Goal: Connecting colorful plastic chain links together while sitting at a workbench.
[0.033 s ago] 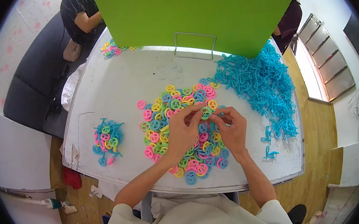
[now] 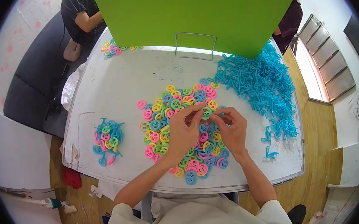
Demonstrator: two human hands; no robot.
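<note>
Over the pile of small plastic wheels [image 2: 154, 138] in pink, yellow, green and blue, my two hands meet. My left hand [image 2: 184, 130] pinches a green wheel [image 2: 206, 113] between thumb and fingers. Close beside it, my right hand [image 2: 232, 129] is closed with its fingertips around a small blue plastic piece [image 2: 222, 113], mostly hidden by the fingers. Whether that piece touches the wheel I cannot tell. To the left lies a small heap of blue pieces with coloured wheels on them [image 2: 107, 136].
A large heap of blue plastic pieces [image 2: 261, 80] covers the table's right side. A green panel [image 2: 197, 13] with a wire stand [image 2: 194, 33] rises at the back. More wheels [image 2: 111, 49] lie far left. A person [image 2: 83, 18] sits beyond the far left edge, another [image 2: 288, 23] at far right.
</note>
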